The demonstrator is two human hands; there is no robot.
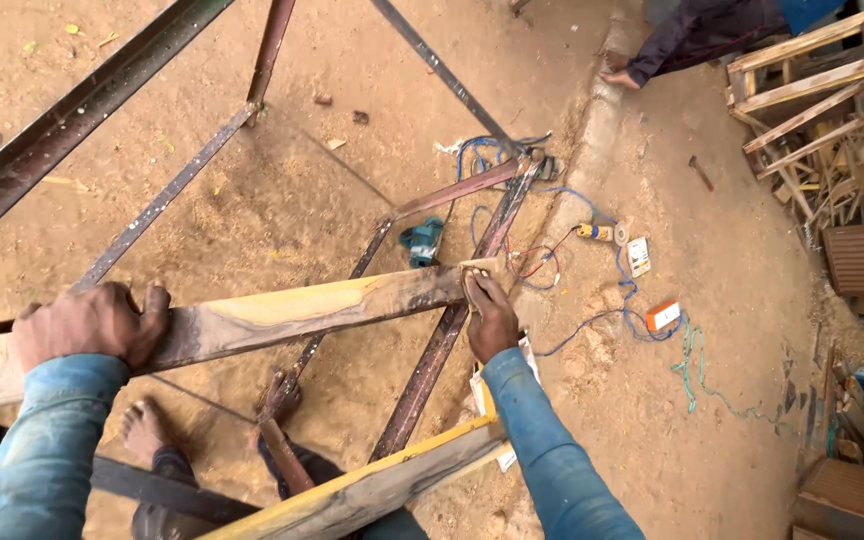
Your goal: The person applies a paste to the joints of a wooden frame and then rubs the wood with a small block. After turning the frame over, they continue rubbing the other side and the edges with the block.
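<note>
A long wooden plank (292, 310) with dark and yellow streaks lies across a rusty metal frame (432, 350). My left hand (92, 325) grips the plank's near left part, fingers curled over its top edge. My right hand (490, 315) presses a small piece of sandpaper (479, 268) against the plank's far right end. A second yellow-edged plank (372, 490) lies lower, close to my body. My bare feet (147, 430) stand on the sandy ground inside the frame.
Blue cables (612, 320), a teal power tool (422, 240), a yellow-handled tool (600, 233), a white socket box (638, 257) and an orange box (663, 316) lie on the sand. Another person (692, 35) sits at top right. Stacked wooden frames (822, 110) stand at the right.
</note>
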